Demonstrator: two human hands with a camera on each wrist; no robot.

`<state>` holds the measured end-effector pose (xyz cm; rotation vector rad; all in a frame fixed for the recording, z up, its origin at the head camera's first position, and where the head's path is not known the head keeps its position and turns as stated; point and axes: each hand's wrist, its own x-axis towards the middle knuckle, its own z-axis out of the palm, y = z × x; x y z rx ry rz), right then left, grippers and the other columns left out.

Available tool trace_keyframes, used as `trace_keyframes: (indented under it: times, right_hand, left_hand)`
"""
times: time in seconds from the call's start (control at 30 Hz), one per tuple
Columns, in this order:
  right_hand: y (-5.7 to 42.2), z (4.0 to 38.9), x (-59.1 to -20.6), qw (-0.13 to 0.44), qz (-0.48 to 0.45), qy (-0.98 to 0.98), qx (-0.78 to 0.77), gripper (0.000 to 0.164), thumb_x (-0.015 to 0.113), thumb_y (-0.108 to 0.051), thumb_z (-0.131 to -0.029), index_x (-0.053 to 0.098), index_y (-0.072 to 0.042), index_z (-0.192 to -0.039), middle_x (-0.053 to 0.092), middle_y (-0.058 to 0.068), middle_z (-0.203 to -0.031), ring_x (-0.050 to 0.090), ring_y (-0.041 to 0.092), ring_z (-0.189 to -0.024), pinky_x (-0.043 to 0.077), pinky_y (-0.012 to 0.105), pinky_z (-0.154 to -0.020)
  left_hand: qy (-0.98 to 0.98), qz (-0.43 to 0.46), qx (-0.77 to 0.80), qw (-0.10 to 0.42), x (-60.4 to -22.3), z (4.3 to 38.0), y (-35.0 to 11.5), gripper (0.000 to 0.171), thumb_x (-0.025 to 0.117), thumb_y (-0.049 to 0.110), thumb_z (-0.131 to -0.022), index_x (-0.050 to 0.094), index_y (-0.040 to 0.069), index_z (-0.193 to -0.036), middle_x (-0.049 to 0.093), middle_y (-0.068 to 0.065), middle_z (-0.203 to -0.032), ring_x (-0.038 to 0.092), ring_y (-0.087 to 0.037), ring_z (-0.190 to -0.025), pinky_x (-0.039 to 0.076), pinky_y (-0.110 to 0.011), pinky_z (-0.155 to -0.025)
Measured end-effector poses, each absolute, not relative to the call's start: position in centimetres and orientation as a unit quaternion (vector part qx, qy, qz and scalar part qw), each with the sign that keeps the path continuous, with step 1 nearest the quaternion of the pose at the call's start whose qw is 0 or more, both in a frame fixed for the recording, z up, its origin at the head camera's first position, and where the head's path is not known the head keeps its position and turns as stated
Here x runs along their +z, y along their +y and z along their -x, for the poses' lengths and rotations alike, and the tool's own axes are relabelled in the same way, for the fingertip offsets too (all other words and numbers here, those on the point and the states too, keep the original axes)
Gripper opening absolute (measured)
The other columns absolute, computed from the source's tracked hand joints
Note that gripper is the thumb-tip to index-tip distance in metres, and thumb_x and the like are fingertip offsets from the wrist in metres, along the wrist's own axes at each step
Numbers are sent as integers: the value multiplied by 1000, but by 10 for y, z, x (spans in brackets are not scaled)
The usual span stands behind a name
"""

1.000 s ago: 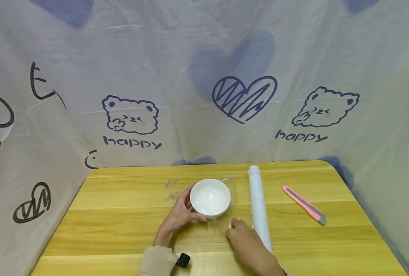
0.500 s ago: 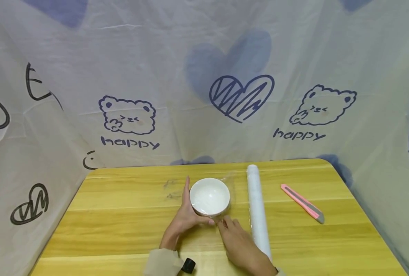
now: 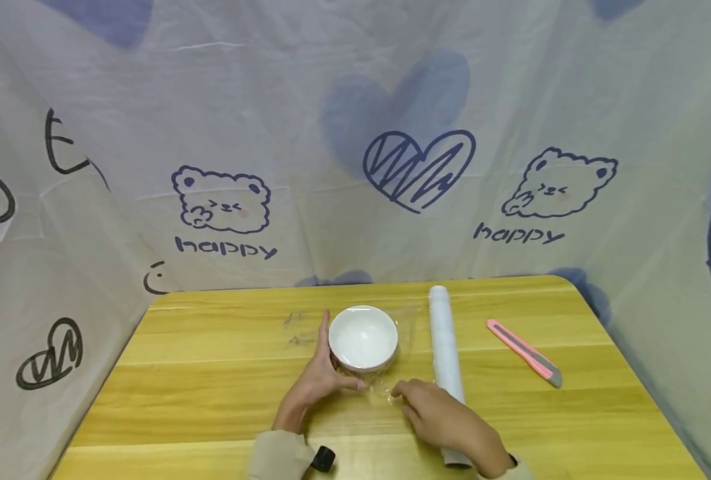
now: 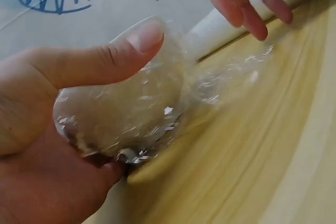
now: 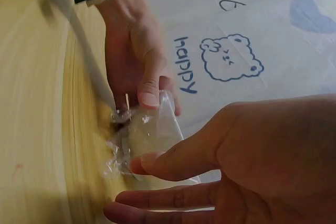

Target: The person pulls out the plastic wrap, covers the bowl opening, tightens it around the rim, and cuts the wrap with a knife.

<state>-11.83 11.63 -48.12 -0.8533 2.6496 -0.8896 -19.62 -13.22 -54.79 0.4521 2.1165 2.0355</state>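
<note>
A white bowl [image 3: 363, 338] stands on the wooden table, with clear cling film [image 4: 228, 82] crumpled round its outside and trailing off its near right side. My left hand [image 3: 318, 379] holds the bowl from the left, thumb across the near side and fingers along the far left; in the left wrist view the thumb presses the film against the wall. Just right of the bowl, my right hand [image 3: 442, 415] hovers with loosely bent fingers and nothing between them. The right wrist view shows its thumb and fingers spread close to the loose film [image 5: 118, 158].
A long white roll of cling film [image 3: 444, 333] lies right of the bowl, partly under my right hand in the head view. Farther right is a pink utility knife [image 3: 524, 352]. A patterned cloth [image 3: 307, 133] hangs behind the table [image 3: 181, 400].
My right hand reached in to the bowl's near right side, then drew back to the right. The left hand shifted its grip, its fingers now straighter along the bowl's left side.
</note>
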Motion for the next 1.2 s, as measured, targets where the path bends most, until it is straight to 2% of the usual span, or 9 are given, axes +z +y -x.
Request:
trace_keyframes:
  times: [0.13,0.3,0.43,0.6,0.73,0.87,1.0,1.13,1.2]
  right_hand:
    - [122,119,-482,111,283,903,-304,15,59,0,-100,69,-3,-111,71,10,-103,64,16,-86,55,33,-73]
    - [132,119,-479,113,264,906,-312,15,57,-1,-101,69,-3,-108,69,5,-92,53,9,-73,48,29,-64]
    - [139,118,-472,106,248,911,-312,17,56,0,-101,68,-1,-113,63,1,-82,49,9,-66,45,27,-58]
    - [138,121,-466,53,213,923,-316,20,61,-1,-100,65,-2,-120,68,8,-98,57,11,-75,50,29,-63]
    - [127,132,-467,3,169,930,-327,30,64,-2,-99,60,-1,-129,66,14,-110,59,16,-82,52,34,-69]
    - [115,149,-476,-20,131,932,-337,48,65,-4,-99,48,6,-142,60,27,-123,63,33,-99,56,49,-82]
    - [108,164,-491,-10,84,925,-372,67,63,-12,-102,28,10,-154,49,39,-140,55,50,-123,47,62,-101]
    - [105,171,-504,20,25,893,-448,75,59,-20,-104,16,10,-158,53,39,-137,62,46,-118,48,60,-101]
    - [103,172,-509,33,-2,861,-508,77,59,-20,-104,14,8,-159,61,34,-129,70,40,-102,55,55,-91]
  left_hand:
    - [734,-154,658,65,-551,194,-128,154,95,-7,-63,-20,19,-162,11,-31,-165,23,-47,-148,19,-56,-121]
    - [718,-146,677,65,-555,194,-129,145,86,-19,-65,-14,17,-163,19,-31,-162,31,-47,-144,31,-53,-116]
    - [729,-144,665,77,-554,194,-132,148,91,-15,-63,-12,16,-164,15,-29,-164,27,-47,-147,24,-55,-119]
    - [755,-145,637,61,-551,194,-130,145,96,-4,-63,-6,15,-164,21,-29,-163,29,-47,-146,18,-61,-121]
    - [743,-149,650,59,-550,199,-131,132,94,-7,-65,8,13,-163,29,-22,-160,35,-43,-144,26,-58,-119]
    - [719,-153,673,78,-550,203,-139,129,90,-15,-65,11,13,-163,28,-18,-161,36,-41,-143,33,-53,-116]
    - [707,-160,681,98,-549,203,-146,133,87,-19,-65,3,11,-164,20,-21,-164,30,-44,-146,33,-48,-116]
    - [702,-168,684,111,-550,202,-148,138,87,-20,-65,-4,11,-164,15,-23,-165,24,-45,-149,28,-47,-119]
    - [702,-164,683,114,-550,201,-147,143,89,-19,-63,-7,15,-164,16,-24,-165,24,-44,-149,25,-50,-120]
